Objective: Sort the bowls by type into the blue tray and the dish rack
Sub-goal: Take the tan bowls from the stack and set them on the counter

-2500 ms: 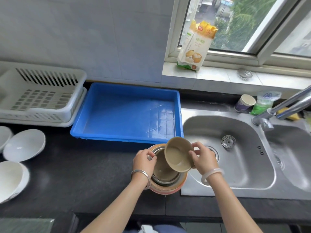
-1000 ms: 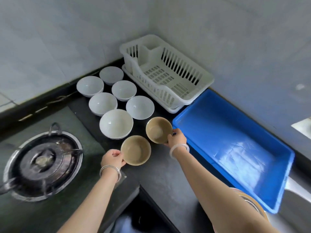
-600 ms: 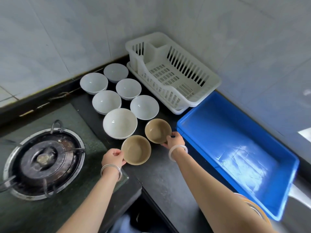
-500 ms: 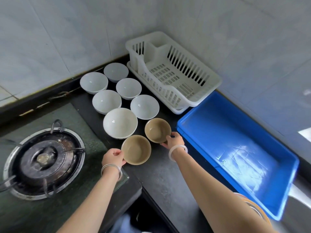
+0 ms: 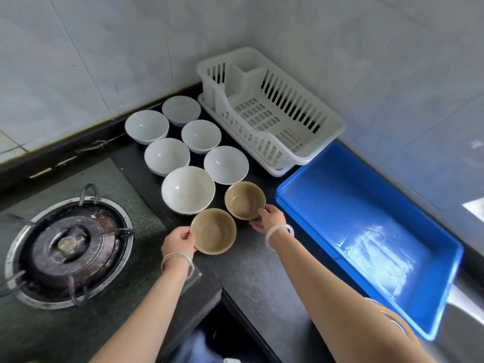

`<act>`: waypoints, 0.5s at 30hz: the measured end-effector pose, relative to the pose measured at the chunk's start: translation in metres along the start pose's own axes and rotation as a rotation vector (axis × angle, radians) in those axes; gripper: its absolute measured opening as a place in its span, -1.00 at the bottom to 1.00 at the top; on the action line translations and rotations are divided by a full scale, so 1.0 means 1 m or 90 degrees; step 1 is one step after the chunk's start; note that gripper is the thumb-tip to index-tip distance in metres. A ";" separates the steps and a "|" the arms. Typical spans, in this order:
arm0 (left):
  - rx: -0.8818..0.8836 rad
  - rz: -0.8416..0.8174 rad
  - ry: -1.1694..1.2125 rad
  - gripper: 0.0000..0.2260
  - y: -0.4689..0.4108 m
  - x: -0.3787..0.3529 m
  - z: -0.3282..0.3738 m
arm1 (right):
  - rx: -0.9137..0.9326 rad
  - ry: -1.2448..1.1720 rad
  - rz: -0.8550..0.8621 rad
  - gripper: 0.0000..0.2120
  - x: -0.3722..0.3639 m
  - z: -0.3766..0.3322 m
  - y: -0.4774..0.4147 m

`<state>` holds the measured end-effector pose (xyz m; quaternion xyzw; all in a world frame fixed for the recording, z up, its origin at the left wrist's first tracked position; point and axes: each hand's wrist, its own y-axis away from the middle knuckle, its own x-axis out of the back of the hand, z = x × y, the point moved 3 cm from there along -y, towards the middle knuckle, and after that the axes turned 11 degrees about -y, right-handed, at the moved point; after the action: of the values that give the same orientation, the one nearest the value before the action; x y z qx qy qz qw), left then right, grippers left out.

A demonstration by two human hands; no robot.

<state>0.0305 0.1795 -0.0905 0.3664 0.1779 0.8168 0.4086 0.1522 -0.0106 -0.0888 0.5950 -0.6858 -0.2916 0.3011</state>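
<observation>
Now gripping one brown bowl in each hand on the worktop [image 5: 248,271].
Nearest, my left hand [image 5: 178,242] is curling its fingers [image 5: 187,235] round the rim of the near brown bowl [image 5: 213,231]; just beyond, my right hand [image 5: 269,218] is pinching the rim of the far brown bowl [image 5: 245,200], both bowls sitting upright. Six white bowls [image 5: 188,189] are standing behind them, the blue tray [image 5: 340,200] is lying to the right, and the dish rack [image 5: 269,113] is sitting farthest back in the corner.
</observation>
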 end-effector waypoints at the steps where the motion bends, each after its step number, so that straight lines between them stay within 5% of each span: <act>1: -0.012 0.001 -0.019 -0.84 0.001 0.000 0.001 | -0.003 0.001 -0.006 -0.62 0.000 0.000 0.001; 10: -0.136 0.007 -0.209 -0.92 0.025 0.000 0.016 | 0.043 0.037 -0.024 -0.67 0.025 -0.006 0.021; 15: -0.192 0.031 -0.305 -0.72 0.044 -0.012 0.025 | 0.158 0.101 -0.031 -0.76 0.069 0.000 0.055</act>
<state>0.0306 0.1432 -0.0529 0.4879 -0.0560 0.7338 0.4694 0.1095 -0.0723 -0.0420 0.6651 -0.6762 -0.1637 0.2712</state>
